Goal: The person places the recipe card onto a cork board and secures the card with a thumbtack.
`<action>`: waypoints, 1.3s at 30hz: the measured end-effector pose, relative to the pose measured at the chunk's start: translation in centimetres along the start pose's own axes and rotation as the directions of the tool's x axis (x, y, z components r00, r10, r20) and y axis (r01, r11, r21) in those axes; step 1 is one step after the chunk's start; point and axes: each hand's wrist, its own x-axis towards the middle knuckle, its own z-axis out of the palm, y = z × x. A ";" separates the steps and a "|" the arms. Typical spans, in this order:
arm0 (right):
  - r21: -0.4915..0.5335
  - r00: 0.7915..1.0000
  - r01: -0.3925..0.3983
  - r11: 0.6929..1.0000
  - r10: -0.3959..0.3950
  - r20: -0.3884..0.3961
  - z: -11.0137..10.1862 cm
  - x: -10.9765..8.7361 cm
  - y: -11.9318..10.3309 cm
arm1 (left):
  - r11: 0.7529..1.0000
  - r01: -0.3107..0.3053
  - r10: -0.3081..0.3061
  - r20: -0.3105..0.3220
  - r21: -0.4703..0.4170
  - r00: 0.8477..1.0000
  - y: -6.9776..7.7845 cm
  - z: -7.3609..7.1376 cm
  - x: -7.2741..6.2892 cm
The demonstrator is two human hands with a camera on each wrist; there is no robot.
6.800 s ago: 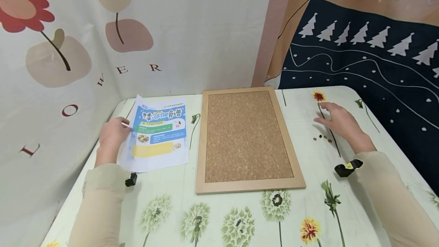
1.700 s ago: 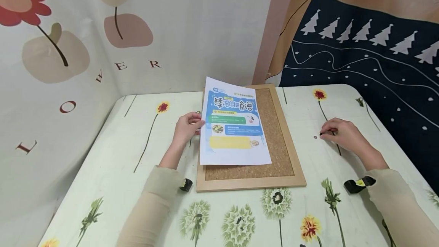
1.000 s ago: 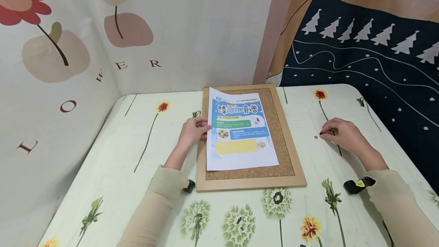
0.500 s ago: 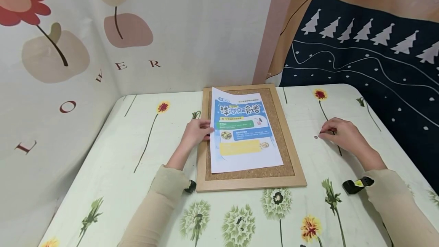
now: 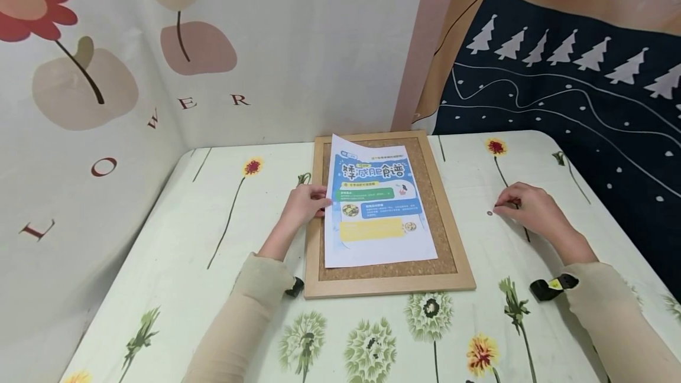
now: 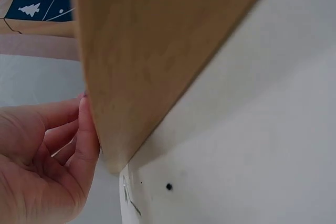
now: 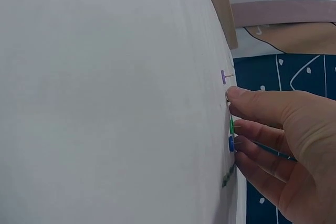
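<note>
Printed sheet of paper [image 5: 380,200] with a blue, green and yellow layout lies over the cork board [image 5: 444,241], its top left corner lifted. My left hand [image 5: 304,204] pinches the sheet's left edge, beside the board's wooden frame [image 6: 126,51]. On the right of the table, my right hand [image 5: 529,208] has thumb and forefinger together, pinching a thumbtack mostly hidden by the fingertips. In the right wrist view, a purple thumbtack [image 7: 223,76] stands just beyond the thumb, pin up. Green [image 7: 231,125] and blue thumbtacks [image 7: 231,144] sit by the other fingers.
A pale cloth [image 5: 181,288] printed with flowers covers the table. Behind it hang a white curtain [image 5: 319,46] with flower shapes and a dark blue cloth [image 5: 558,93] with white trees. Black wrist cameras [image 5: 553,287] sit at the cuffs.
My left hand has carried the sheet rightward from beside the board onto it, then shifted it slightly. My right hand has come down onto the thumbtacks, fingers drawing together, and stays there.
</note>
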 end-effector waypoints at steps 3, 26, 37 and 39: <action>-0.010 1.000 0.005 1.000 -0.005 0.002 0.0 0.0 -0.1 | 0.998 -0.032 0.033 -0.017 0.049 0.999 -0.1 -0.2 0.0; -0.029 1.000 0.001 1.000 -0.001 0.000 0.1 0.3 -0.3 | 0.810 -0.328 0.213 0.278 0.486 0.937 -1.5 -1.4 -0.9; -0.005 1.000 0.014 1.000 -0.014 -0.009 0.2 0.3 -0.2 | 0.828 -0.348 0.231 0.298 0.440 0.926 -1.9 -1.6 -0.7; -0.003 1.000 0.016 1.000 -0.016 -0.012 0.2 0.3 -0.2 | 0.837 -0.354 0.242 0.297 0.417 0.923 -2.0 -1.6 -0.7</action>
